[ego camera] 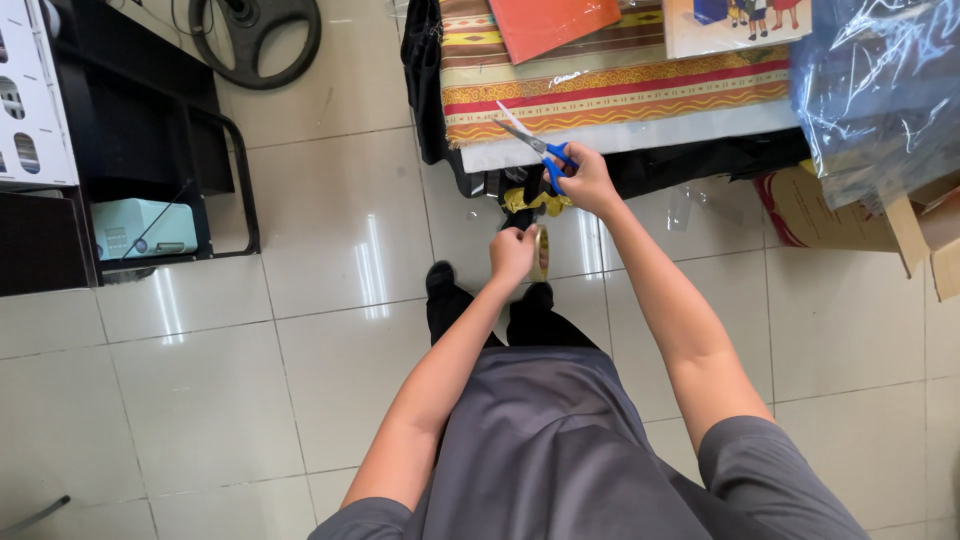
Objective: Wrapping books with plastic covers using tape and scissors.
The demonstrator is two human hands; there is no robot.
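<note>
My right hand (590, 182) grips a pair of blue-handled scissors (535, 145), its open blades pointing up and left over the edge of the table. Just below it, my left hand (512, 254) holds a roll of clear tape (541, 252) upright by its rim. The two hands are close together but apart. A striped patterned cloth (600, 90) covers the table (620, 135) in front of me.
An orange folder (550, 25) and a picture book (735, 25) lie on the cloth. Blue plastic-wrapped goods (880, 90) and cardboard boxes (930, 235) stand at the right. A black shelf (140, 130) with a pale device is at the left; a steering wheel (255, 40) lies on the tiled floor.
</note>
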